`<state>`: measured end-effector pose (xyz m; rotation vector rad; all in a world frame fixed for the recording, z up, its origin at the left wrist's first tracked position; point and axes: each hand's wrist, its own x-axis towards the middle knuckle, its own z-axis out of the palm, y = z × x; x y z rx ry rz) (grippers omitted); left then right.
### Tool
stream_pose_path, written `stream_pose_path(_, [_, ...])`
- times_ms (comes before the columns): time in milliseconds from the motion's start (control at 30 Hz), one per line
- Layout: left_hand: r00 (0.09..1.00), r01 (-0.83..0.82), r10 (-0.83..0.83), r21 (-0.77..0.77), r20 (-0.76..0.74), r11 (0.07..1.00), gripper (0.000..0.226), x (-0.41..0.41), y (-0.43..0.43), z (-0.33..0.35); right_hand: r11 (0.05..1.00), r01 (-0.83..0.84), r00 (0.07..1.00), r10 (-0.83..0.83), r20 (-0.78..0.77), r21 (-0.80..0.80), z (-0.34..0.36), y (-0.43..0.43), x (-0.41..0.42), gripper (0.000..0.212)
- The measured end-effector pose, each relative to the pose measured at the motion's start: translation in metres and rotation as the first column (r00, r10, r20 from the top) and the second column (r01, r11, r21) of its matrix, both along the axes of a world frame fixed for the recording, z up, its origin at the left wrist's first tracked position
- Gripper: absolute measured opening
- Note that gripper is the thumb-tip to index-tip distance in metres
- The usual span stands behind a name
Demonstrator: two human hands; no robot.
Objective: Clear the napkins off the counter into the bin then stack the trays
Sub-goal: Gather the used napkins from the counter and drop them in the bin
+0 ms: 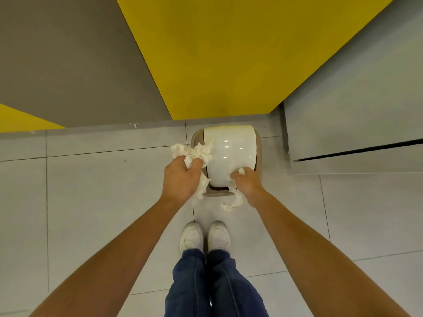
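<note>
A small beige bin [258,156] with a glossy white swing lid [231,152] stands on the floor against the wall. My left hand [180,179] grips a bunch of crumpled white napkins [194,152] at the bin's left edge. My right hand [248,184] holds a crumpled napkin [233,202] at the lid's near right corner, with a strip hanging below the hand. A dark gap shows at the lid's near edge. No counter or trays are in view.
A grey and yellow wall [206,53] rises behind the bin. A grey cabinet or counter front [354,110] stands at the right. My feet in white shoes [203,236] stand on pale floor tiles just short of the bin.
</note>
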<state>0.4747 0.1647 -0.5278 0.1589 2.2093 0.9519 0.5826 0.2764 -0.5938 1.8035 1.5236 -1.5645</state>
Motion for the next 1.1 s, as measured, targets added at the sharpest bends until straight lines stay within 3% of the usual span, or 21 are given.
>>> stream_pose_path(100, [1.0,0.008,-0.008,0.027,0.006,1.0,0.031,0.005,-0.001,-0.012,0.979,0.18,0.983,-0.182,-0.008,-0.1,-0.019,-0.004,0.002,0.031])
stream_pose_path(200, [1.0,0.027,-0.027,0.036,0.01,0.999,0.032,0.009,0.001,-0.02,0.897,0.409,0.911,-0.412,0.021,-0.168,-0.034,-0.002,-0.005,0.034])
stream_pose_path(300, [0.999,0.022,-0.023,0.049,0.023,0.999,0.036,0.013,0.003,-0.027,0.773,0.583,0.803,-0.595,0.032,-0.25,-0.04,0.004,-0.012,0.012])
stream_pose_path(433, [0.998,0.033,-0.036,0.054,0.045,0.998,0.034,0.02,0.003,-0.036,0.601,0.718,0.657,-0.752,0.055,-0.351,-0.048,0.012,-0.019,0.035])
stream_pose_path(500, [0.997,0.048,-0.052,0.058,0.06,0.997,0.028,0.022,0.003,-0.041,0.541,0.759,0.602,-0.795,0.074,-0.362,-0.047,0.017,-0.022,0.032])
stream_pose_path(633, [0.994,0.08,-0.083,0.042,0.071,0.996,0.026,0.028,0.008,-0.048,0.563,0.712,0.629,-0.777,0.024,-0.419,-0.042,0.016,-0.02,0.025])
stream_pose_path(767, [0.987,0.146,-0.145,-0.017,0.074,0.989,0.026,0.037,0.013,-0.055,0.619,0.657,0.691,-0.723,0.014,-0.43,-0.031,0.019,-0.013,0.033])
stream_pose_path(833, [0.983,0.165,-0.162,-0.036,0.09,0.986,0.025,0.042,0.018,-0.061,0.662,0.618,0.726,-0.687,-0.015,-0.425,-0.026,0.024,-0.008,0.025])
stream_pose_path(1000, [0.96,0.168,-0.145,-0.077,0.242,0.983,0.021,0.053,0.037,-0.074,0.746,0.511,0.809,-0.586,-0.057,-0.428,-0.019,0.033,-0.001,0.034])
stream_pose_path(1100, [0.936,0.095,-0.051,-0.108,0.348,0.99,0.022,0.055,0.048,-0.086,0.761,0.483,0.824,-0.563,-0.07,-0.433,-0.009,0.036,-0.001,0.037])
